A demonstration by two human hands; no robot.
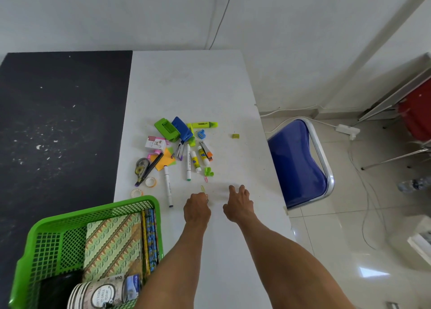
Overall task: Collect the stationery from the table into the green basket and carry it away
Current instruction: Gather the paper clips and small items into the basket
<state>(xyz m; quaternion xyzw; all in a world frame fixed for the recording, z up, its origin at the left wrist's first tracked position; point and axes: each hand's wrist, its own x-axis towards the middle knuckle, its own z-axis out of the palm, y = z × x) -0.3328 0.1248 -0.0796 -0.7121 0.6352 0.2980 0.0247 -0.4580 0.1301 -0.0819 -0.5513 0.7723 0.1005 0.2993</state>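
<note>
At the near left edge of the table (pixel 233 80) sits my green basket (pixel 37 234), already holding a patterned notebook (pixel 112 241), pencils and some cups. Beyond its far rim lie two tape rolls (pixel 151 182), a correction tape (pixel 141 166) and a long white marker (pixel 168 186), and further toward the middle of the table the rest of the stationery (pixel 184 145) is heaped: punches, a highlighter, glue sticks, sticky notes. My left hand (pixel 197 209) rests low on the table with its fingers curled together, apparently pinching a small pale green clip (pixel 203 189), though I cannot tell how firm the hold is. My right hand (pixel 239 203) hovers just beside it, fingers spread apart and holding nothing. I judge the sensible way is to secure the clip between fingertips rather than slide it, then sweep the small loose pieces toward the heap so both hands can scoop together into the basket. A tiny green sharpener (pixel 235 135) sits alone toward the right edge and could easily be forgotten.
</note>
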